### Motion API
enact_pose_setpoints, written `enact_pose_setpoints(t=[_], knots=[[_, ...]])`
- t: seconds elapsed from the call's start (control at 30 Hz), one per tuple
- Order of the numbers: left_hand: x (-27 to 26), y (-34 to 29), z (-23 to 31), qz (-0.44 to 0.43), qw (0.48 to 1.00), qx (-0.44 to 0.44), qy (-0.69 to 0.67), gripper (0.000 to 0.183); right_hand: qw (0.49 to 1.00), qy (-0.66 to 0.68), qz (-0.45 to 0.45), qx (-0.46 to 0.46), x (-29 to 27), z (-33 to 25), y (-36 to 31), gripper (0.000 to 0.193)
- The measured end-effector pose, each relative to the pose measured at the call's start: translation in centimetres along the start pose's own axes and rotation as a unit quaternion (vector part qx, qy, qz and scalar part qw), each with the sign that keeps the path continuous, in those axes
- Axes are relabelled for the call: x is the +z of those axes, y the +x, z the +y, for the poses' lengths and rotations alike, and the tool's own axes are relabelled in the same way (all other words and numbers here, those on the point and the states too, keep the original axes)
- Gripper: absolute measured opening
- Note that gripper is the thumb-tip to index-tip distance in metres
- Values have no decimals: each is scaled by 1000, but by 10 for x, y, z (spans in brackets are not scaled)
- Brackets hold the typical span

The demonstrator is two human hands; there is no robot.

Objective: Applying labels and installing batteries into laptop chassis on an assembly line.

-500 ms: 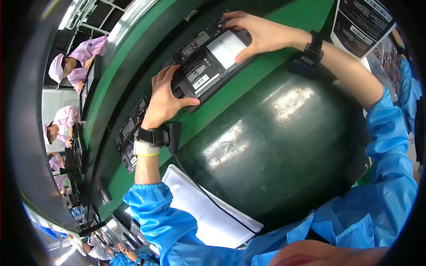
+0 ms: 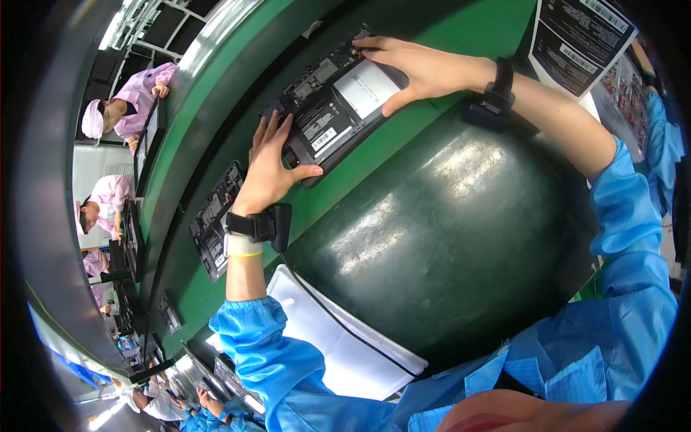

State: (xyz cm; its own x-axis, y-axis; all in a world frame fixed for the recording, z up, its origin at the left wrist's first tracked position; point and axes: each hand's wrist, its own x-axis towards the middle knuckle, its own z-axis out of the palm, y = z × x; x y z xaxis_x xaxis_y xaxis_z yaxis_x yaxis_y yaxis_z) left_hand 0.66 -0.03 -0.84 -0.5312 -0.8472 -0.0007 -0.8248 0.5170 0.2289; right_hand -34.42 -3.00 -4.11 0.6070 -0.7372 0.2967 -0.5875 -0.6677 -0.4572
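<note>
An opened laptop base [image 2: 314, 75] lies slantwise on the green work surface, its circuit board along the far side and a black battery [image 2: 320, 122] along the near side. A white label sheet [image 2: 366, 88] covers the battery's right part. My left hand [image 2: 270, 171] is wrapped round the left end, fingers on its far side and thumb at the near edge. My right hand [image 2: 428, 68] grips the right end, fingers at the far corner and thumb by the near edge. The undersides of both grips are hidden.
Another opened laptop base [image 2: 214, 223] lies left of my left wrist. A dark green padded mat [image 2: 439, 216] and a white folder [image 2: 324, 338] are closer to me. Black label sheets [image 2: 579, 47] stand at upper right. Co-workers in pink [image 2: 137, 101] sit across the line.
My right hand has come slightly nearer with its end of the laptop base. More of the circuit board shows beyond the battery. My left hand still rests at the left end.
</note>
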Motion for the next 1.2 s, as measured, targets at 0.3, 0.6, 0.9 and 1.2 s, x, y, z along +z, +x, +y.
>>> enact_pose_setpoints(t=[0.3,0.6,0.9,1.2], knots=[[4,4,13,-12,992,21,122,114,992,-102,-57,-47,-8,-15,-4,79],[71,38,47,82,989,66,103,108,980,-177,-75,-51,36,-51,6,89],[73,37,51,86,989,52,107,106,981,-179,-71,-7,36,-64,6,91],[70,32,57,76,991,36,102,102,979,-195,-57,-10,42,-57,3,99]])
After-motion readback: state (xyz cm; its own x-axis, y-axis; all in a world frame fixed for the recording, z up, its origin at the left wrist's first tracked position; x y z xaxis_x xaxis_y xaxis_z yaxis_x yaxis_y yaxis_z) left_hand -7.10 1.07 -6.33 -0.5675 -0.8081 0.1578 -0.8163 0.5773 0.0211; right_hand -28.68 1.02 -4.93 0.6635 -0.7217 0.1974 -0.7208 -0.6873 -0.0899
